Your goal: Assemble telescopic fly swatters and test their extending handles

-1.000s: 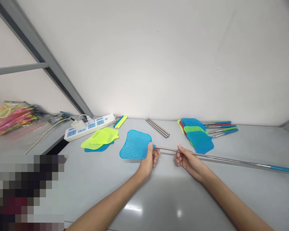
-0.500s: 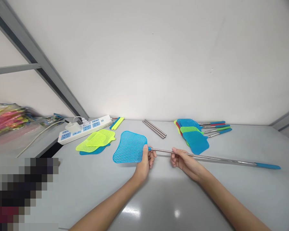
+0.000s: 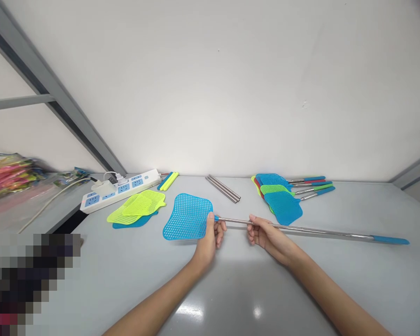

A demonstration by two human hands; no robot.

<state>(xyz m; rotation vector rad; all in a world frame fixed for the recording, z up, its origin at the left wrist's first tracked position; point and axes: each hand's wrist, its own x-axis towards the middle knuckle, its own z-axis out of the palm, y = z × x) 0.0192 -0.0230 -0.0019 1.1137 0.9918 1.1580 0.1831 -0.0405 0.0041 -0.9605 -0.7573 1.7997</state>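
Note:
A blue fly swatter (image 3: 189, 217) with a long metal rod and a blue grip lies across both hands. My left hand (image 3: 210, 238) is closed on its neck, thumb on top at the edge of the perforated head. Farther right, my right hand (image 3: 266, 233) pinches the extended rod (image 3: 318, 229) between thumb and fingers. The blue grip (image 3: 390, 240) sticks out at the far right. Loose yellow swatter heads (image 3: 140, 206) and a blue head (image 3: 135, 223) under them lie left of my left hand.
Behind my right hand is a pile of swatters (image 3: 283, 207) with short rods. Metal rods (image 3: 223, 188) lie at the back middle. Yellow and blue grip tubes (image 3: 169, 181) rest beside a power strip (image 3: 121, 191). A plastic bag of colourful items (image 3: 12, 175) sits far left.
The view has shifted very slightly. Both hands keep the same hold on the blue fly swatter, with no other clear change.

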